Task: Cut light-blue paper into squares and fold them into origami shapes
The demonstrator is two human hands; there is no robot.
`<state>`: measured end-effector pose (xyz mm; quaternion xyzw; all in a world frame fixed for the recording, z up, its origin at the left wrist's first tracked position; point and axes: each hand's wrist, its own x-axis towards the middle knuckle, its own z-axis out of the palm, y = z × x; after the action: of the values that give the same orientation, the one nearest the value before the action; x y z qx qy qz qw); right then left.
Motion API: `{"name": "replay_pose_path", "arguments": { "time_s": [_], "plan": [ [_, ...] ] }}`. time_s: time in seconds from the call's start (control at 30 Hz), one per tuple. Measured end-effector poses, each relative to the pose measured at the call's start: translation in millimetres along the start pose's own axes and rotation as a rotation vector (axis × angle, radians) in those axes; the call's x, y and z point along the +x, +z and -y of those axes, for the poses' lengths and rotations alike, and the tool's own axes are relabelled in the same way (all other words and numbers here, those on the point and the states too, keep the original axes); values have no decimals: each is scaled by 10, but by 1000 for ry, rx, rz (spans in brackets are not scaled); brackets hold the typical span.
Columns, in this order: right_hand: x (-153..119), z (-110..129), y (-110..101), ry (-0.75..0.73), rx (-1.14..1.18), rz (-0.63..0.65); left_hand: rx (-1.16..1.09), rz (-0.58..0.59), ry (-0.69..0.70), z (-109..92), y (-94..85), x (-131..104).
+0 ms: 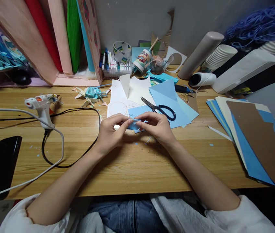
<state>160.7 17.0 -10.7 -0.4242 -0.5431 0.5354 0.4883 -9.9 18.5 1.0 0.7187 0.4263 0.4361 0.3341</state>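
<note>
Between both hands is a small piece of blue paper [133, 125], pinched at its upper edge. My left hand [112, 129] grips its left side between thumb and fingers. From the other side my right hand [157, 127] pinches it with thumb and forefinger. Just beyond the fingers lie black-handled scissors [168, 111], resting on light blue sheets [183, 110]. White paper [118, 97] with drawn circles lies behind the left hand. The lower part of the held paper is partly hidden by the fingers.
A glue gun [42, 110] with looping cords stands at left, above a black phone [1, 161]. Coloured paper sheets [254, 129] are stacked at right. Markers [118, 66], a tape roll [122, 51] and paper cups [221, 56] line the back. Paper scraps [93, 93] lie left of centre.
</note>
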Motion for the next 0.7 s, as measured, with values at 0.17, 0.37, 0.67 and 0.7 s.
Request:
{"name": "replay_pose_path", "arguments": {
  "time_s": [0.17, 0.37, 0.67, 0.7],
  "plan": [
    [-5, -3, 8, 1, -6, -4, 23, 4, -13, -10, 1, -4],
    [-5, -4, 25, -5, -66, -52, 32, 5, -12, -15, 6, -9],
    [-13, 17, 27, -32, -142, -94, 4, 46, -56, 30, 33, -9],
    [-15, 18, 29, -34, -149, -95, 0, 50, -66, 35, 38, -10]
  ]
}}
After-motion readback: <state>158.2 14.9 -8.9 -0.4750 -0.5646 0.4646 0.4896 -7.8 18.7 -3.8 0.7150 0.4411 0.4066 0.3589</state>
